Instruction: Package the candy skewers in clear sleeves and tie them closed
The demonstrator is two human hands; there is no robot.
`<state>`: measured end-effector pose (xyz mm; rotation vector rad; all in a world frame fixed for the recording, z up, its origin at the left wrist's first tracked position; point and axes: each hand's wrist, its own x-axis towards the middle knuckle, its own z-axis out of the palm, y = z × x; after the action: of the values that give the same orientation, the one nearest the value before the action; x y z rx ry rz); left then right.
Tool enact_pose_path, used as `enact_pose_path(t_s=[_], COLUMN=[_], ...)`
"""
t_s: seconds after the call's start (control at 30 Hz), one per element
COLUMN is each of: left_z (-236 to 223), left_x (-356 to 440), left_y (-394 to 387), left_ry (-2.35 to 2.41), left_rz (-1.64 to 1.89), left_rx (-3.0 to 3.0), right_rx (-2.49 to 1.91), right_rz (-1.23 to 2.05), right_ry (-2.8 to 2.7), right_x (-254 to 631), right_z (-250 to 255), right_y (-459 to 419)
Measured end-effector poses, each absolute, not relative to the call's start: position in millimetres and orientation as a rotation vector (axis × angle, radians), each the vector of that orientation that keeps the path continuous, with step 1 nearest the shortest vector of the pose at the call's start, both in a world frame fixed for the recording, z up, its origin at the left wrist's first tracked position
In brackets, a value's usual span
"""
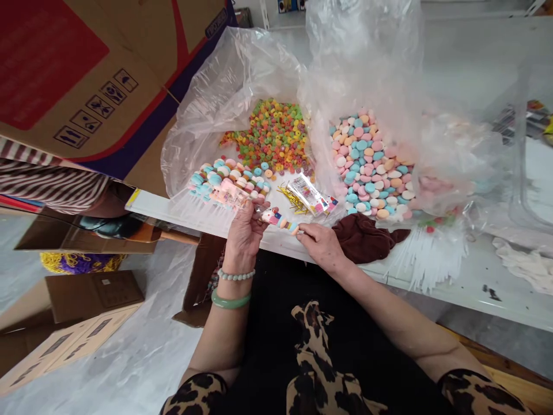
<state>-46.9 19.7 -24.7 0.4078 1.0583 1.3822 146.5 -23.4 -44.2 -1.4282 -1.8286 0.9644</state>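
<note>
My left hand (244, 233) is closed around a small clear packet with pink contents at the front edge of the white table (475, 282). My right hand (319, 243) pinches one end of a short string of pastel candy beads (281, 221), whose other end reaches the left hand. Just beyond my hands lie a pile of gold twist ties (291, 197) and a stack of small printed labels (311, 195). Behind them, on clear plastic, sit pastel disc candies (228, 173), small ring-shaped candies (272, 138) and a larger heap of pastel round candies (371, 164).
A dark brown cloth (367, 237) lies right of my hands beside white plastic sticks (427, 256). A large cardboard box (86, 75) leans at upper left, with flat cartons (69, 328) on the floor. Another person's striped sleeve (47, 184) shows at left.
</note>
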Motion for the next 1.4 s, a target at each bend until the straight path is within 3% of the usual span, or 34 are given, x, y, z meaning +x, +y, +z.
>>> enact_pose_path(t_s=[0.13, 0.33, 0.87, 1.07, 1.27, 1.4], left_z=[-28.8, -28.7, -31.0, -36.4, -40.7, -47.1], left_x=[-45.6, -43.3, -19.2, -21.9, -17.8, -10.6], left_y=[20.7, 20.9, 8.2, 8.9, 9.8, 6.9], left_ry=[1.105, 1.161, 1.105, 1.073, 1.017, 1.064], left_rz=[1.46, 1.486, 1.398, 1.305, 1.306, 1.337], left_rx=[0.295, 0.182, 0.384, 0.411, 0.41, 0.45], right_rx=[-1.327, -1.305, -1.471, -1.366, -1.21, -1.247], right_rz=[1.447, 1.58, 0.793, 1.115, 1.864, 1.902], right_ry=[-1.467, -1.21, -1.775, -1.513, -0.748, -0.664], right_x=[148.2, 145.3, 143.3, 141.7, 141.7, 136.4], right_z=[-45.8, -54.4, -57.5, -57.6, -56.5, -58.8], right_y=[-17.8, -17.0, -24.5, -18.8, -13.6, -14.5])
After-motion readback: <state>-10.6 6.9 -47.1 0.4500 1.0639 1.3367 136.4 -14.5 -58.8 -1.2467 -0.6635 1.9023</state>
